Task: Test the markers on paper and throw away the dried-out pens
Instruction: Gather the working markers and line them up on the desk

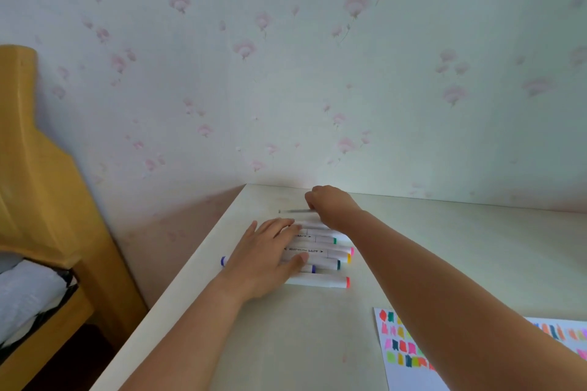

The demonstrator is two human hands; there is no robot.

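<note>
We work at a pale table [444, 247] against flowered wallpaper [286, 57]. Our paper [409, 368] at near right is already crowded with colour swatches, so testing looks far along. The markers [320, 255] lie in a row mid-table, long axes running left to right, coloured ends mostly rightward. Our left hand [266, 260] rests flat, fingers spread, on them. Our right hand [328, 200] is curled beyond the row; whether it grips anything we cannot tell.

Pale wallpaper [286, 73] with pink flowers rises behind the cream desk [444, 247]; a yellow wooden bed headboard [41, 168] stands left.
</note>
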